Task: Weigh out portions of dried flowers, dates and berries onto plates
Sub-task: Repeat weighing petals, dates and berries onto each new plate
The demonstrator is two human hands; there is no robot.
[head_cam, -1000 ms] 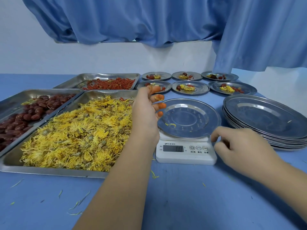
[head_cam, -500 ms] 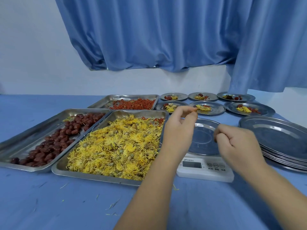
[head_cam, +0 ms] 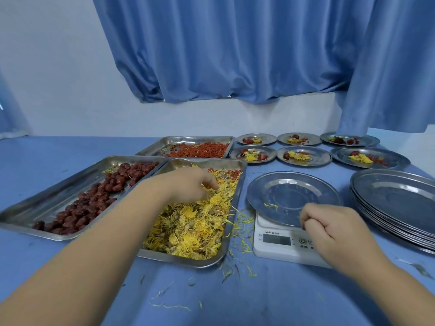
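left hand (head_cam: 188, 187): fingers curled down, pinching dried flowers (head_cam: 195, 222) in tray (head_cam: 179, 258), middle of table (head_cam: 235, 302). right hand (head_cam: 334, 229): curled at rim of plate (head_cam: 292, 196) on scale (head_cam: 275, 251); hold: cannot tell.

Yellow dried flowers (head_cam: 195, 222) heaped at 9 o'clock of steel plate (head_cam: 292, 196); dark-red dates (head_cam: 98, 198) farther 9; orange berries (head_cam: 202, 149) 11; six filled plates (head_cam: 303, 156) 12.

Plate (head_cam: 294, 196) on scale (head_cam: 277, 245) (tray (head_cam: 181, 259) left, seemingly apart)

Soft, even, bluish indoor light falls across the table (head_cam: 70, 147), casting only faint shadows, with dull sheen on the stacked plates (head_cam: 390, 196) and wide-angle bending toward slightly smeared edges.
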